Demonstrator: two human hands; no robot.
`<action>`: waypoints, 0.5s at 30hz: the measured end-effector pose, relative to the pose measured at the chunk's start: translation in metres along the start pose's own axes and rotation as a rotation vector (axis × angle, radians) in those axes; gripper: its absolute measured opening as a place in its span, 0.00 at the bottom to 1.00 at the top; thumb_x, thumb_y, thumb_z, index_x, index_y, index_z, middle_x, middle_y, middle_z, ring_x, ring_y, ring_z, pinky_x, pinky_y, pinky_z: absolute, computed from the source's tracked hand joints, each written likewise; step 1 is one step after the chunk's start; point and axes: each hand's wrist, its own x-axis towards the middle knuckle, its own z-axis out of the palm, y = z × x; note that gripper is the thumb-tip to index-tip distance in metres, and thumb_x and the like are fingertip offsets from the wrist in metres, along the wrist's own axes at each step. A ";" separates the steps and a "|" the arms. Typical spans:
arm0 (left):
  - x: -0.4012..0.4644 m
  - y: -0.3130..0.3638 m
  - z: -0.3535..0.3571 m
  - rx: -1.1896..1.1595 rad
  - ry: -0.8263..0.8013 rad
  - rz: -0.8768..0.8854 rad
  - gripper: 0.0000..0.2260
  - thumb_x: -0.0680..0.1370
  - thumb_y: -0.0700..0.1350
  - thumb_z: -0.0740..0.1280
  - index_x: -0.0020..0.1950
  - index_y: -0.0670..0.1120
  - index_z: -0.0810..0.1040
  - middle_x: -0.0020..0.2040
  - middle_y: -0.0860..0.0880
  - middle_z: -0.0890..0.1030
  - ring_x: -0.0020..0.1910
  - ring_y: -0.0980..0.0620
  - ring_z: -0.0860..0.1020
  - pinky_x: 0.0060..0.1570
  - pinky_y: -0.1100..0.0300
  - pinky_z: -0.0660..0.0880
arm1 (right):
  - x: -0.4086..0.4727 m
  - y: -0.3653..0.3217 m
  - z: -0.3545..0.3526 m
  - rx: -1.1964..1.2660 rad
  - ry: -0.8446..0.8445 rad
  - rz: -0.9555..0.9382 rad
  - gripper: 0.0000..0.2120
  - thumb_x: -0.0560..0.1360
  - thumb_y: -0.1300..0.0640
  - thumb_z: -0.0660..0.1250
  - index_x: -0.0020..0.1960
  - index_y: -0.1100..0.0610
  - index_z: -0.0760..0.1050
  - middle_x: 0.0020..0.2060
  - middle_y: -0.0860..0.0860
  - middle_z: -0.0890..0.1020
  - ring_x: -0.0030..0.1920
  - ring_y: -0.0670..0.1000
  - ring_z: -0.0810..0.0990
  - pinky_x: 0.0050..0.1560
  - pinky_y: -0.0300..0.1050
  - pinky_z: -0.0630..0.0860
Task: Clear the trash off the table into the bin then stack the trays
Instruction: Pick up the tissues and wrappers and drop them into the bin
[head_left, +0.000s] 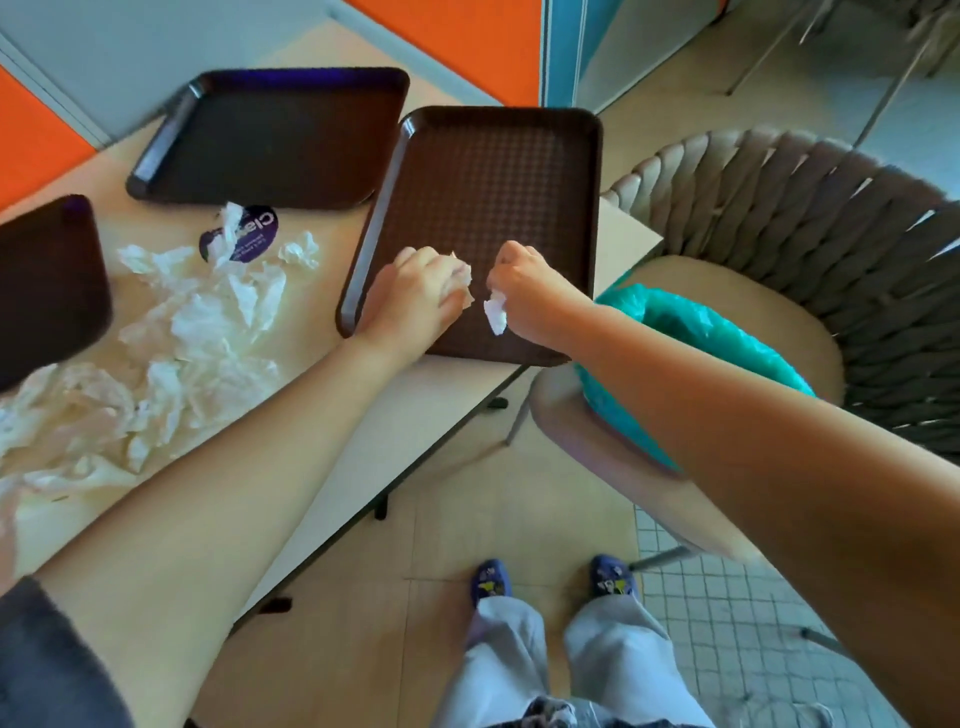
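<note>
Three brown trays lie on the pale table (332, 457): one at the right (493, 171), one at the back (280, 140), one at the left edge (47, 286). Over the right tray, my left hand (421, 291) grips a crumpled white tissue (465, 280). Beside it my right hand (519, 280) pinches another white tissue (496, 312) that hangs below the fingers. A heap of crumpled white napkins (202, 322) covers the table's left half. The bin with a teal liner (691, 332) stands on a chair seat to the right of the table.
A round purple sticker (254, 228) lies among the napkins near the back tray. A woven grey chair (810, 218) holds the bin at the table's right edge. My feet (550, 577) stand on the floor beside the table's near edge.
</note>
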 end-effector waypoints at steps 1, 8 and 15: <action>0.005 0.011 0.005 -0.009 -0.007 0.015 0.12 0.78 0.46 0.63 0.58 0.43 0.78 0.52 0.43 0.79 0.51 0.43 0.74 0.44 0.53 0.71 | -0.007 0.010 -0.005 -0.011 -0.004 0.015 0.12 0.74 0.65 0.60 0.54 0.60 0.77 0.55 0.55 0.76 0.57 0.56 0.70 0.56 0.48 0.72; 0.033 0.100 0.042 0.004 -0.071 0.179 0.10 0.76 0.41 0.66 0.56 0.44 0.80 0.50 0.44 0.81 0.48 0.41 0.75 0.41 0.49 0.73 | -0.071 0.096 -0.015 -0.009 -0.017 0.171 0.14 0.75 0.62 0.61 0.60 0.57 0.72 0.56 0.53 0.77 0.59 0.55 0.68 0.55 0.48 0.69; 0.046 0.178 0.091 -0.163 -0.260 0.101 0.17 0.77 0.41 0.65 0.66 0.46 0.73 0.60 0.45 0.77 0.59 0.46 0.71 0.54 0.48 0.72 | -0.130 0.164 -0.009 -0.007 -0.140 0.242 0.18 0.75 0.65 0.61 0.64 0.64 0.68 0.60 0.61 0.69 0.63 0.62 0.67 0.63 0.52 0.66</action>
